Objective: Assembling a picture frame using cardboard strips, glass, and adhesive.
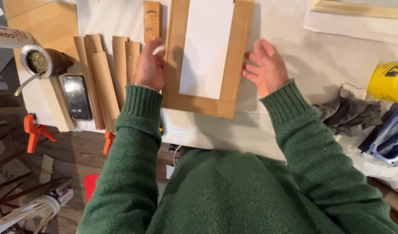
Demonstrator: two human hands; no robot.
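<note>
the wooden frame [194,102] lies flat on the white-covered tabletop [294,47], straight ahead of the person, its long axis running away from the body toward the top of the view. a white panel [206,47] fills its middle. the frame sits between the two hands, so each hand meets one long side.

the left hand [150,67] rests against the frame's left rail, fingers [155,45] curled loosely around a small white thing [159,49] too small to tell; it does not grip the frame itself. the right hand [265,67] lies open and flat, fingers spread and relaxed, fingertips touching or just beside the right rail, holding nothing. both hands are about equally near; the left looks closer pressed to the wood.

the near short edge of the frame lies close to the tabletop's front edge, with only a narrow white strip between. to the left, just beyond the left hand, a short wood block [151,19] stands beside the frame's corner, and a fan of thin wood strips [105,73] lies near, then a phone [76,97] and a gourd cup with a metal straw [38,63]. room is tight that side. to the right the sheet is bare near the frame, with a grey rag [348,115], a yellow can [389,82] and a blue tool [387,138] well apart at the far right.
</note>
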